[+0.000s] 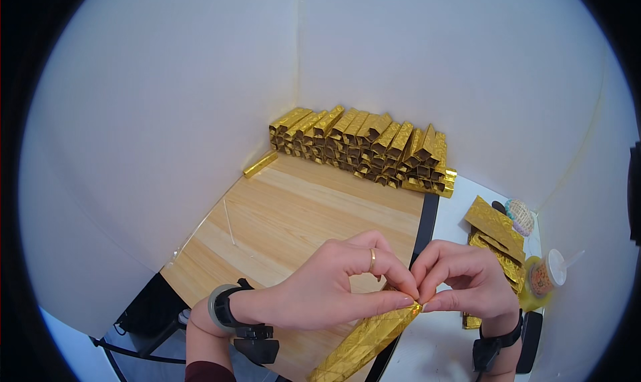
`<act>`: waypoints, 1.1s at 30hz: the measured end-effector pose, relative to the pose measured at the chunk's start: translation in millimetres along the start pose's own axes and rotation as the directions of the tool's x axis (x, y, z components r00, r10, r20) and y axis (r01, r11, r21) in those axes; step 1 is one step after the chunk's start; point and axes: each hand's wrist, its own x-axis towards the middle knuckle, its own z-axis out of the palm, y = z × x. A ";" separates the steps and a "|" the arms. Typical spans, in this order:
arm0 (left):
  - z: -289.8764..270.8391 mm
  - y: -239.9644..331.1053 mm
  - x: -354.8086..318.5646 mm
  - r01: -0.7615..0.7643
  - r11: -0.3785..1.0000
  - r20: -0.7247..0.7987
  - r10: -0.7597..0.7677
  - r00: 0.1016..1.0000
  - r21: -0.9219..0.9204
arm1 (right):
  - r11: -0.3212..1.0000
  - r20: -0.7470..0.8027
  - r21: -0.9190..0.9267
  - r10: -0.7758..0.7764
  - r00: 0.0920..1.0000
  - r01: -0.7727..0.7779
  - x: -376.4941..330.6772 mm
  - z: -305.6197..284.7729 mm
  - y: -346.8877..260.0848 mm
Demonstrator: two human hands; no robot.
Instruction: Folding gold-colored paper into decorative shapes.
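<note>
Head view: gold foil strip (pixel 364 342) pinched at upper end by left hand (pixel 320 288) and right hand (pixel 461 282), both grips narrow, fingertips meeting. Strip held low centre, over wood-grain surface (pixel 300 208); long, crinkled, shiny, fold judged unfinished. Many finished rectangular gold tubes stacked in pile (pixel 364 148) at back; one tube (pixel 260 164) apart. Flat foil sheets (pixel 497 232) at right, judged unfolded.

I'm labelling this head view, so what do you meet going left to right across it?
Lone gold bar → left hand → right hand → flat gold sheets → lidded cup
</note>
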 end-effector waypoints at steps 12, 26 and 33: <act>-0.1 -1.4 0.8 0.021 1.000 0.004 -0.021 1.000 -0.008 | 0.986 0.023 -0.169 0.013 1.000 -0.009 -1.1 -1.4 -9.3; 0.2 2.6 0.0 0.045 0.999 0.015 -0.045 0.999 -0.006 | 0.991 -0.007 -0.123 0.056 0.998 -0.056 -3.3 4.9 -8.5; 1.9 -1.1 -1.0 0.014 0.999 0.006 -0.013 1.000 -0.052 | 0.992 -0.009 -0.115 0.059 0.998 -0.059 -3.0 4.8 -8.0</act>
